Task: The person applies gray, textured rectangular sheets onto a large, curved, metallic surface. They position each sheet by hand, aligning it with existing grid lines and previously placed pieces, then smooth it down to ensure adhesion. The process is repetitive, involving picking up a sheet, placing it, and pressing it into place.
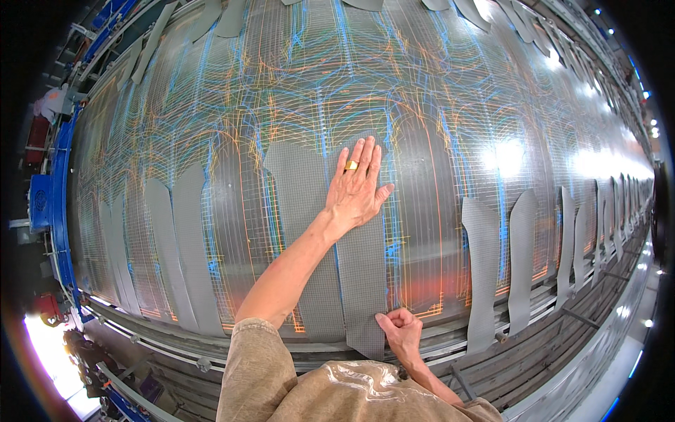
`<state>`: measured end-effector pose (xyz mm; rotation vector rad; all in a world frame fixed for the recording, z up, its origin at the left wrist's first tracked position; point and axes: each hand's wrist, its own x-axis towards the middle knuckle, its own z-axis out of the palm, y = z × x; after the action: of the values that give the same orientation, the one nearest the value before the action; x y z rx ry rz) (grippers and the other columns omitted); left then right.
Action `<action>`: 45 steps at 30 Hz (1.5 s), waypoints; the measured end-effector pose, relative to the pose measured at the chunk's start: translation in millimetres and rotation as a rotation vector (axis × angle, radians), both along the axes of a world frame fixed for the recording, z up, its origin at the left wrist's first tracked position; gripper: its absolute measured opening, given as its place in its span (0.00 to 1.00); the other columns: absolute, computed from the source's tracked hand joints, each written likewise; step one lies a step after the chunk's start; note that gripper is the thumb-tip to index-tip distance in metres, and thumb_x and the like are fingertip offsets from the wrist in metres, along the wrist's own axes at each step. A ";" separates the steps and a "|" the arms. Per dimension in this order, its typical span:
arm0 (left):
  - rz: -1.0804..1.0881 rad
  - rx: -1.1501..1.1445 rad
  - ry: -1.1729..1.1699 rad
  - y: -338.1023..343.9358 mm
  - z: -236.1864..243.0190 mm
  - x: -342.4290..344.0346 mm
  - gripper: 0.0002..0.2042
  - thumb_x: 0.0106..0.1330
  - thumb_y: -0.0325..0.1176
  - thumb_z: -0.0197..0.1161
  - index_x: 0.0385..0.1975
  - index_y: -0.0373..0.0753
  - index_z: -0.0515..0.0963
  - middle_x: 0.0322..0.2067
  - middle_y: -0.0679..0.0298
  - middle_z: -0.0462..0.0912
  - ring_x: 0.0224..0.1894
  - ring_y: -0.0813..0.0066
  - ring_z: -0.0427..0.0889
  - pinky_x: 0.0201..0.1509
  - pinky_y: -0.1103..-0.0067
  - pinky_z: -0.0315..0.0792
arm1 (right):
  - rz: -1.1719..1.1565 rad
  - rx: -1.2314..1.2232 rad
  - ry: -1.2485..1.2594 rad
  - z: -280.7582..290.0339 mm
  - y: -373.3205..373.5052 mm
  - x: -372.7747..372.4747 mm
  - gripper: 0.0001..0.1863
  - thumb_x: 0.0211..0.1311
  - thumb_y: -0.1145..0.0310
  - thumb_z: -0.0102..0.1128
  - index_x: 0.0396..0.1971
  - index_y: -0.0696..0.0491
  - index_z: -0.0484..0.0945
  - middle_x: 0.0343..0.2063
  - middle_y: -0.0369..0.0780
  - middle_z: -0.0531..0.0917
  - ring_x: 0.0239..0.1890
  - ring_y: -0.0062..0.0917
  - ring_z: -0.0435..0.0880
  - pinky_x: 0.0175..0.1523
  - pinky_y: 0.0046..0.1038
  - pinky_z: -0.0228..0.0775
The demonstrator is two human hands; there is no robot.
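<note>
A long grey, finely textured cut sheet piece [362, 281] lies lengthwise in front of me on a large table [415, 158] covered with coloured printed lines. My left hand [357, 186] rests flat near its far end, fingers stretched out, a gold ring on one finger. At the near end, my right hand [402, 332] is closed, thumb and fingers pinching the right edge of the piece. Its near tip reaches over the table's front edge. A wider grey piece [306, 197] lies directly to the left, partly covered by my left forearm.
More grey pieces [481, 267] lie in a row along the near edge, left and right, and others [230, 20] along the far edge. A metal rail [281, 348] runs along the front. Blue machine frame parts [62, 204] stand at the left end. Bright light reflections [506, 156] cover the right side.
</note>
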<state>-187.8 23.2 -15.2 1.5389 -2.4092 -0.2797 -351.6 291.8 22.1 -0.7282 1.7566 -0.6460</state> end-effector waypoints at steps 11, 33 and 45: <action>0.027 0.011 -0.042 -1.1 -1.7 -1.1 0.37 0.75 0.55 0.41 0.73 0.32 0.48 0.75 0.52 0.42 0.77 0.56 0.40 0.79 0.60 0.37 | 0.016 -0.066 0.010 -3.1 1.4 -0.5 0.13 0.55 0.69 0.74 0.21 0.58 0.79 0.14 0.29 0.77 0.17 0.07 0.68 0.21 0.15 0.59; -0.161 0.133 -0.068 131.6 16.7 -12.5 0.39 0.72 0.56 0.47 0.71 0.29 0.49 0.74 0.45 0.41 0.77 0.49 0.39 0.77 0.52 0.39 | 0.201 -0.082 0.093 24.6 23.1 -2.7 0.13 0.53 0.69 0.72 0.29 0.61 0.78 0.20 0.41 0.84 0.21 0.19 0.79 0.30 0.27 0.72; -0.295 0.219 -0.115 255.8 25.3 -11.2 0.43 0.66 0.58 0.57 0.70 0.30 0.54 0.74 0.44 0.43 0.77 0.47 0.38 0.76 0.50 0.39 | 0.488 -0.353 0.492 -4.1 46.1 -12.5 0.13 0.52 0.67 0.69 0.29 0.52 0.71 0.22 0.42 0.80 0.28 0.42 0.82 0.31 0.44 0.71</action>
<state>-199.0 279.0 10.1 1.3080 -2.7764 -0.5441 -364.0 337.8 18.0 -1.6099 1.8091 -0.4626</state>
